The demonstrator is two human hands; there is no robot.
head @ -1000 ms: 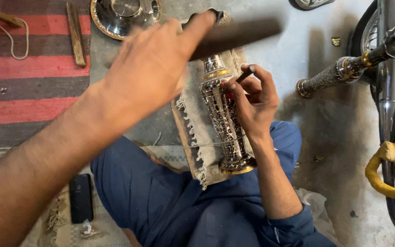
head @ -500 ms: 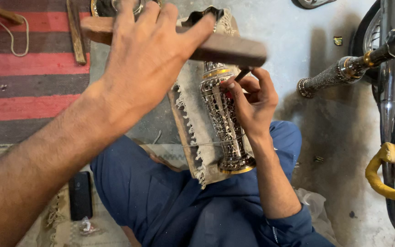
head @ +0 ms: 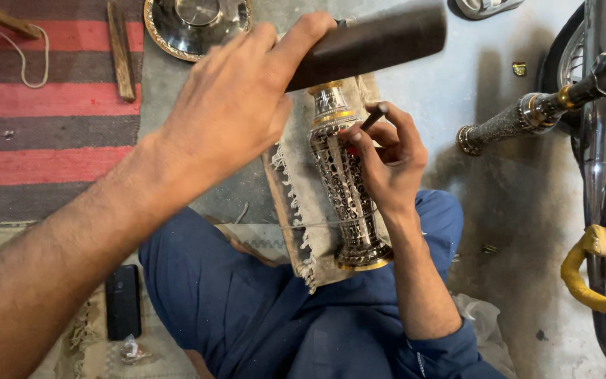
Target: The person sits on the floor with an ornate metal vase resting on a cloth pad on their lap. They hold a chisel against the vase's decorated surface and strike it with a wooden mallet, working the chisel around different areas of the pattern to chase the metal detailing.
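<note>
Head view: ornate metal vase point(head: 344, 186) lies lengthwise on a fringed cloth pad point(head: 296, 203) over the lap, kept from rolling. Right hand point(head: 387, 165) pinches a thin chisel point(head: 373, 117) against the vase's neck. Left hand point(head: 229, 105) grips a dark wooden mallet point(head: 373, 43) raised just above the vase.

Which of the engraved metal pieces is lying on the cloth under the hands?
The tall engraved vase, lying on the fringed cloth. The round metal plate sits on the floor above; the engraved tube lies to the right.
</note>
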